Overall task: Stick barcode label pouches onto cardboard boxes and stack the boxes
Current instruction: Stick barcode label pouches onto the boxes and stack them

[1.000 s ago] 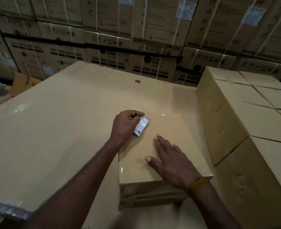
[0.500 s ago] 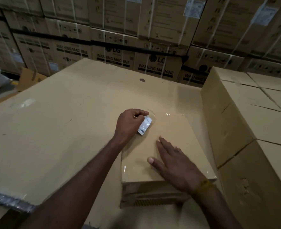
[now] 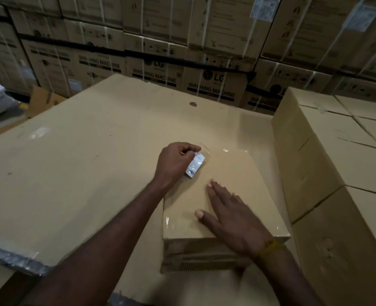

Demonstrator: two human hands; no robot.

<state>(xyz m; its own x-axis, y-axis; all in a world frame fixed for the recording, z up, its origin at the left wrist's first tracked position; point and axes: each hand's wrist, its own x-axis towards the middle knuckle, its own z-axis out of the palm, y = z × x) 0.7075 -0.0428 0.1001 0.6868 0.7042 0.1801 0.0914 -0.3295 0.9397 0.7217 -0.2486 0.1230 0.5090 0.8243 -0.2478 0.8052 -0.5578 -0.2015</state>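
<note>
the left hand (image 3: 175, 164) covers part of the label pouch (image 3: 195, 164), its print too small to read.

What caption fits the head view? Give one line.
Left hand presses a barcode label pouch onto a cardboard box steadied by the flat right hand.

Your left hand (image 3: 175, 162) pinches the label pouch (image 3: 195, 164) against the far left corner of the small cardboard box (image 3: 238, 173). Your right hand (image 3: 231, 215) lies flat on its lid, beside stacked boxes (image 3: 337, 164).
</note>
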